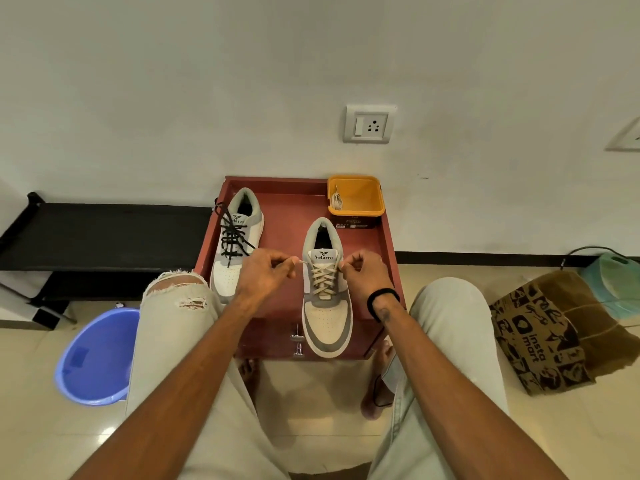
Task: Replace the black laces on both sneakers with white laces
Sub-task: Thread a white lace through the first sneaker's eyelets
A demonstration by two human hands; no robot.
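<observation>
Two sneakers are sitting on the red table (287, 202), the left shoe (239, 237) wearing its black lace (232, 233) while the right shoe (327, 306) is getting one white lace (323, 280), left hand (263, 275) and right hand (367, 277) each pinching an end, a second white lace (336, 201) lying in the one yellow tub (363, 199).

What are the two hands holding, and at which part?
The left hand and the right hand each pinch one free end of the white lace, at the top eyelets of the near sneaker.
</observation>
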